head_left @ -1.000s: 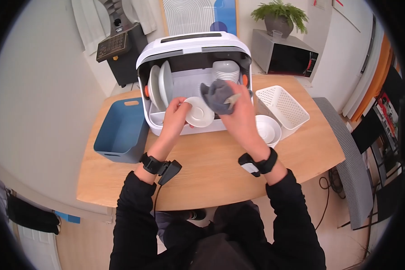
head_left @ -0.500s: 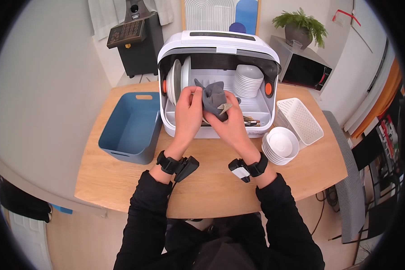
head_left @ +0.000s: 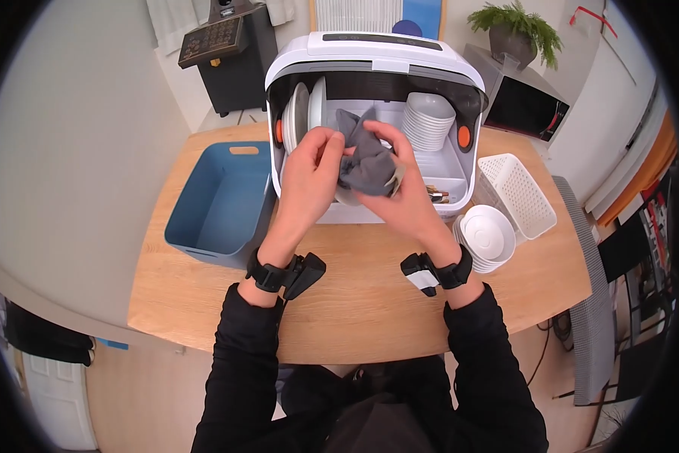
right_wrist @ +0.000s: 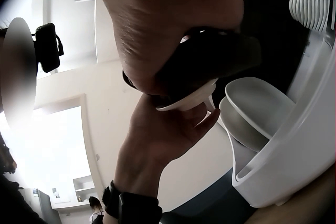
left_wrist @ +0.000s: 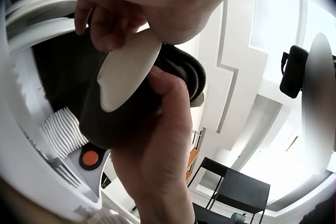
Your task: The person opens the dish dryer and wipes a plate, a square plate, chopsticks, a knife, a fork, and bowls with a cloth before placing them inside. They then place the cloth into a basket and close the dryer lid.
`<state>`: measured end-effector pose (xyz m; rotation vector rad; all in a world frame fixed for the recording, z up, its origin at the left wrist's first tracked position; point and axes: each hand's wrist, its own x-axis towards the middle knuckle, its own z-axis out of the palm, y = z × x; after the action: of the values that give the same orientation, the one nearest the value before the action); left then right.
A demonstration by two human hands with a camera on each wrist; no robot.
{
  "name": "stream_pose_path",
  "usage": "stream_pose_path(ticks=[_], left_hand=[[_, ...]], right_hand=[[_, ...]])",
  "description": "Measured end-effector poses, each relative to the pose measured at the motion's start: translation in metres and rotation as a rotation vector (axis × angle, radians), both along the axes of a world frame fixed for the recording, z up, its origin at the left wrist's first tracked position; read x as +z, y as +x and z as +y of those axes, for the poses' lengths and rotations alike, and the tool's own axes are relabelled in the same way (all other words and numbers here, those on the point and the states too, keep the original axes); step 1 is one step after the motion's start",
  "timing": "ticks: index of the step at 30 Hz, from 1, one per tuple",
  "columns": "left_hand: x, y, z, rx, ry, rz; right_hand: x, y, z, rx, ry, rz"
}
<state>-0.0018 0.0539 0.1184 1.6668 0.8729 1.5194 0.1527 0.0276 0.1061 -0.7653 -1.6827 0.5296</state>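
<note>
My left hand (head_left: 309, 177) pinches the edge of a small white saucer (left_wrist: 131, 69), tilted steeply in the left wrist view. A bunched grey cloth (head_left: 366, 162) is gripped by my right hand (head_left: 405, 185) and wraps part of the saucer, hiding most of it in the head view. The right thumb presses on the saucer's face. Both hands are in front of the open white dish cabinet (head_left: 381, 58). Inside it, large plates (head_left: 318, 104) stand upright at the left and a stack of white bowls (head_left: 428, 124) at the right.
A blue bin (head_left: 218, 200) stands at the left of the wooden table (head_left: 362, 302). To the right are a stack of white dishes (head_left: 486, 235) and a white perforated basket (head_left: 524, 198). Cutlery (head_left: 436, 195) lies in the cabinet's front compartment.
My right hand has brought the cloth leftward from beside the saucer onto it, and the two hands have come together. The head view has shifted, with the cabinet now further right.
</note>
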Motion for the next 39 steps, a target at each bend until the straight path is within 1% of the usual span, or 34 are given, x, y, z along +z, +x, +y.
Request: stream_pose_path(ticks=[1,3,6,9,12,15,16,18,19,21,22,24,25,27,28,30,31,32,33,36,39], left_hand=[[0.004,-0.001,-0.004,0.005,0.018,0.071],[0.010,-0.005,-0.010,0.019,0.053,0.208],[0.005,-0.004,-0.009,-0.093,0.149,0.112],[0.003,-0.002,-0.007,-0.100,0.188,0.115],[0.010,0.002,-0.016,0.012,0.071,0.183],[0.009,0.009,-0.025,0.006,-0.007,0.206],[0.009,0.010,-0.028,0.089,0.079,0.310],[0.009,0.010,-0.031,0.255,0.249,0.519],[0.008,0.004,-0.029,0.251,0.364,0.628],[0.008,-0.011,-0.019,0.241,0.600,0.841],[0.007,-0.011,-0.017,0.254,0.625,0.852],[0.005,-0.012,-0.016,0.282,0.670,0.881],[0.006,-0.009,-0.017,0.272,0.599,0.753],[0.011,0.007,-0.024,0.246,0.457,0.498],[0.006,0.014,-0.025,0.198,0.382,0.418],[-0.003,0.022,-0.024,0.109,0.234,0.256],[-0.004,0.021,-0.023,0.168,0.272,0.345],[-0.004,0.018,-0.023,0.228,0.307,0.436],[-0.004,0.015,-0.022,0.286,0.338,0.530],[0.000,0.005,-0.020,0.453,0.717,0.840],[0.010,0.002,-0.022,0.518,0.867,0.842]], right_hand=[[0.001,0.002,-0.001,0.019,-0.097,0.068],[0.008,0.013,-0.005,0.188,-0.508,0.211],[0.015,0.019,-0.009,0.208,-0.498,0.246],[0.020,0.009,-0.014,0.100,-0.303,0.363],[0.020,0.016,-0.005,0.039,-0.186,0.313],[0.026,0.018,-0.005,-0.016,-0.261,0.528],[0.025,0.016,-0.007,0.000,-0.238,0.533],[0.026,0.024,-0.008,-0.107,-0.145,0.251],[0.027,0.027,-0.009,-0.158,-0.102,0.108],[0.029,0.027,-0.012,-0.145,0.131,-0.226],[0.029,0.027,-0.013,-0.133,0.245,-0.394],[0.029,0.027,-0.013,-0.150,0.204,-0.378],[0.029,0.028,-0.013,-0.163,0.188,-0.368],[0.023,0.027,-0.007,-0.224,0.112,-0.037],[0.019,0.028,-0.005,-0.258,0.074,0.127],[0.019,0.029,-0.002,-0.265,0.027,0.166],[0.019,0.030,0.000,-0.266,0.004,0.186],[0.017,0.029,0.000,-0.251,0.048,0.177],[0.017,0.030,-0.001,-0.260,0.096,0.054],[0.029,0.031,-0.009,-0.305,0.278,-0.291],[0.026,0.032,-0.009,-0.289,0.240,-0.230]])
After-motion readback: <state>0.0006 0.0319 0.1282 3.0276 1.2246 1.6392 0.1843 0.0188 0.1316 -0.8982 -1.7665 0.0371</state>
